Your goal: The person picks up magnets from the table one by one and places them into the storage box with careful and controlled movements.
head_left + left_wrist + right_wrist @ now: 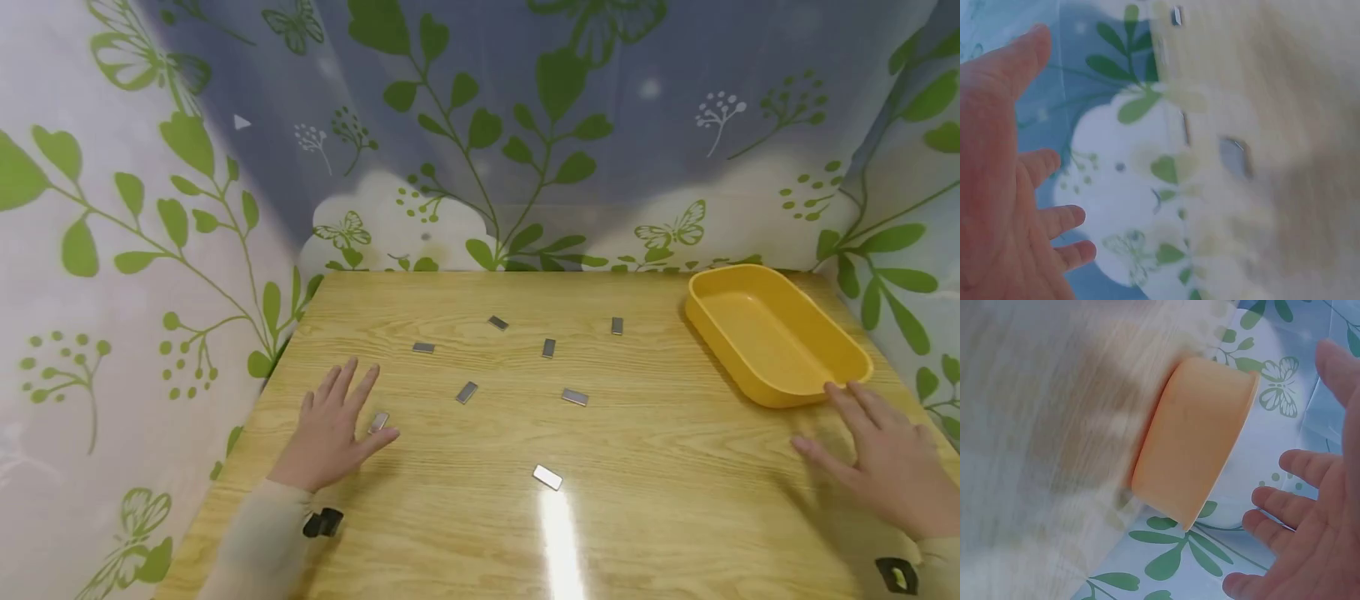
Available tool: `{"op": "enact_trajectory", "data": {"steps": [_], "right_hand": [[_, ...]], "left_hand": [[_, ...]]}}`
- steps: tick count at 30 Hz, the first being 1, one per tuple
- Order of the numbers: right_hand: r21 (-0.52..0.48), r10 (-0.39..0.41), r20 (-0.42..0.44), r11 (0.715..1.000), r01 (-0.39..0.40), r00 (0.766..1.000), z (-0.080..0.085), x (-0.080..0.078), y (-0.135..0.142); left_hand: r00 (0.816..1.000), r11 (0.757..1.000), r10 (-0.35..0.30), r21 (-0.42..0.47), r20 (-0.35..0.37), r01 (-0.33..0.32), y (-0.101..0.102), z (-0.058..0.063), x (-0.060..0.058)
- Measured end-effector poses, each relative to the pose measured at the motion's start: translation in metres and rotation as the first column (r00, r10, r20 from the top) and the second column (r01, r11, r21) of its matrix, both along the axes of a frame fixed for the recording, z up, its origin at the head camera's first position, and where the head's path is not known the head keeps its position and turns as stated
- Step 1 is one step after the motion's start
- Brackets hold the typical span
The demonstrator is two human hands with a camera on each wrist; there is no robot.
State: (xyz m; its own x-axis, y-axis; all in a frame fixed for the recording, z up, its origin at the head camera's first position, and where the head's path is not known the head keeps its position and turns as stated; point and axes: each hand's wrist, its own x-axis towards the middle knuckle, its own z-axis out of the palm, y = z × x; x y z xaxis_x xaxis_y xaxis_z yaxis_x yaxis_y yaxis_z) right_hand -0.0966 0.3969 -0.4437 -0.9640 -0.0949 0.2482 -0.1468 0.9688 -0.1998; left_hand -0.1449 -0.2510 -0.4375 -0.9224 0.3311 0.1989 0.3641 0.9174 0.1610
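Observation:
My left hand (330, 442) is held over the left side of the wooden table, fingers spread and straight, holding nothing. Between its thumb and forefinger in the head view, a small flat grey metallic rectangle (378, 423) lies on the wood. On the right, my right hand (892, 467) has its fingers extended beside the near end of a yellow plastic tub (731, 354). Its fingertips overlap the tub's rim in the head view; the right wrist view shows the tub's side (1194, 437) with a visible gap to the fingers. That hand grips nothing.
Several similar grey rectangles lie scattered on the table (450, 517), among them one (575, 397) near the middle and a shiny one (547, 477) closer to the front. Leaf-patterned curtains (480, 167) enclose the table at the back and both sides.

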Motion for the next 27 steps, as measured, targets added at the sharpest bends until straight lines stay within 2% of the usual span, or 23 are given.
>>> {"op": "enact_trajectory", "data": {"steps": [6, 12, 16, 19, 21, 27], "right_hand": [[-0.006, 0.026, -0.023, 1.000, -0.026, 0.999, 0.005, -0.012, 0.009], [-0.035, 0.029, -0.040, 0.999, -0.031, 0.999, 0.010, -0.027, 0.016], [-0.030, 0.051, -0.041, 0.998, -0.052, 0.998, 0.012, -0.041, 0.020], [-0.045, 0.061, 0.012, 0.997, -0.060, 0.998, 0.012, -0.057, 0.027], [-0.060, 0.062, 0.053, 0.997, -0.058, 0.997, 0.010, -0.069, 0.035], [-0.072, 0.027, 0.095, 0.997, -0.021, 0.995, 0.006, -0.100, 0.061]], "left_hand": [[0.995, 0.996, -0.093, -0.012, -0.026, 0.093, 0.032, 0.016, -0.013], [0.977, 0.978, -0.208, -0.030, -0.045, 0.207, 0.070, 0.023, -0.022], [0.953, 0.955, -0.296, -0.059, -0.068, 0.292, 0.095, 0.024, -0.028], [0.932, 0.934, -0.354, -0.086, -0.076, 0.348, 0.112, 0.025, -0.031], [0.919, 0.920, -0.387, -0.108, -0.076, 0.378, 0.125, 0.027, -0.032], [0.871, 0.865, -0.487, -0.175, -0.062, 0.471, 0.175, 0.032, -0.028]]}}
